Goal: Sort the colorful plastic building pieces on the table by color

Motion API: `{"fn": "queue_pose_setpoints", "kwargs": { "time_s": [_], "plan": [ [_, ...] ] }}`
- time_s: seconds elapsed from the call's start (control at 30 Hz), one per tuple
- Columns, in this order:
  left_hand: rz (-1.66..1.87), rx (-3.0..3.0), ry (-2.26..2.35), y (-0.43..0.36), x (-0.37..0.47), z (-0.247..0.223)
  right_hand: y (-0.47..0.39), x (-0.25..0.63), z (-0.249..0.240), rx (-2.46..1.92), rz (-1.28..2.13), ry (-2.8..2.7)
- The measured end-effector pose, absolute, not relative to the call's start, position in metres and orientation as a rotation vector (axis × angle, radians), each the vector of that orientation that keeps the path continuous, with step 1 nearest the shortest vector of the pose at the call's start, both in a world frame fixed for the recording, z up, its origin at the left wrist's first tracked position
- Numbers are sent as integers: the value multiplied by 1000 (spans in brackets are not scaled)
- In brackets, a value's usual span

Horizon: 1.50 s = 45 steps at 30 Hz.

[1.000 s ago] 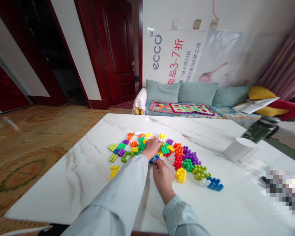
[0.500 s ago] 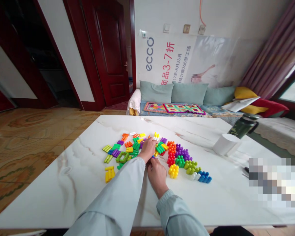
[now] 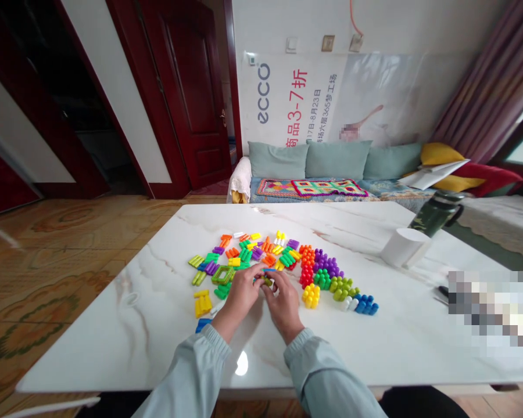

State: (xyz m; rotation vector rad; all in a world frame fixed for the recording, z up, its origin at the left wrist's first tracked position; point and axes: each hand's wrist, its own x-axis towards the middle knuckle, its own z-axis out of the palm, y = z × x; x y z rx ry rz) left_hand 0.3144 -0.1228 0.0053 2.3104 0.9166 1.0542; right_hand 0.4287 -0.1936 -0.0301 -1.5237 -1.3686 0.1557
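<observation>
My left hand [image 3: 243, 291] and my right hand [image 3: 284, 301] meet over the near middle of the table, fingers closed together. Small plastic building blocks [image 3: 267, 281] show between the fingertips, olive green with a bit of blue; the fingers hide most of their shape. Loose blocks in many colours spread beyond and left of my left hand, among them a square olive green frame [image 3: 222, 275] and yellow blocks [image 3: 203, 303]. Blue blocks [image 3: 203, 325] lie beside my left wrist. On the right, sorted by colour, stand clusters of red [image 3: 307, 274], purple [image 3: 326, 262] and yellow blocks [image 3: 311, 296].
A white marbled table [image 3: 157, 342] carries everything. Toward its right side stand a white cylinder [image 3: 405, 247] and a camouflage flask [image 3: 436, 213]. A black pen-like item [image 3: 443, 291] lies near the blurred right edge. Behind the table is a sofa [image 3: 283, 162] with cushions.
My left hand has drawn back toward me from the loose blocks and joined my right hand. Blocks now show between the fingertips. The view has shifted slightly.
</observation>
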Motion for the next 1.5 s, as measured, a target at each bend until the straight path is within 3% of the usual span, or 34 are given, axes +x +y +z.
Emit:
{"fn": "queue_pose_setpoints", "kwargs": {
  "time_s": [0.23, 0.47, 0.7, 0.93, 1.5],
  "plan": [
    [1160, 2206, 916, -148, 309, -6, -195, 425, -33, -1607, 131, -1474],
    [1508, 2162, 1041, -173, 301, -34, -204, 424, -31, -1543, 123, -1441],
    [1459, 2215, 944, -179, 305, -39, -254, 461, -11, -1426, 78, -1178],
    [1429, 2145, 967, -180, 306, -37, -281, 554, 31, -1863, -231, -1277],
    [1395, 2117, 958, -179, 306, -38, -270, 562, 13, -2219, -408, -1601]
  ]
}}
